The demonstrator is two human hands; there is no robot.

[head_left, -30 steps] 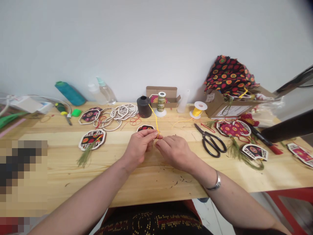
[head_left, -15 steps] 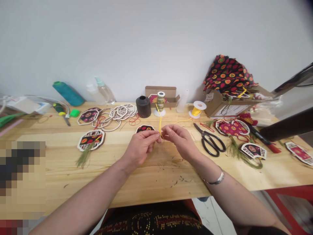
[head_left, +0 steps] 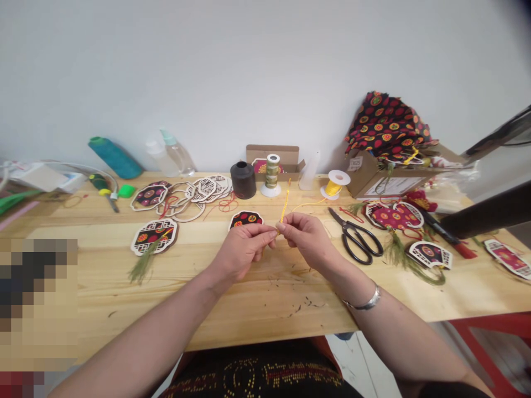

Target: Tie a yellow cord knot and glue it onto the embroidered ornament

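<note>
A yellow cord (head_left: 285,204) rises from between my fingertips, its free end pointing up and slightly right. My left hand (head_left: 244,249) pinches the cord low down with thumb and forefinger. Close against it, my right hand (head_left: 305,237) pinches the same cord, the two sets of fingertips nearly touching. From there a thin length runs to the yellow cord spool (head_left: 339,178) at the back. The exact crossing of the cord is hidden by the fingers. Just behind my left hand lies a black patterned ornament (head_left: 246,218) with a white rim.
Black-handled scissors (head_left: 360,240) lie right of my hands. Behind stand a black thread cone (head_left: 243,179) and a metallic thread spool (head_left: 272,172). Lattice ornaments (head_left: 154,237) lie left. A cardboard box (head_left: 381,179) with patterned fabric (head_left: 388,127) stands back right, near a dark post (head_left: 489,213).
My right hand has closed its thumb and finger on the cord beside my left. The upright cord end has shifted right and now leans right.
</note>
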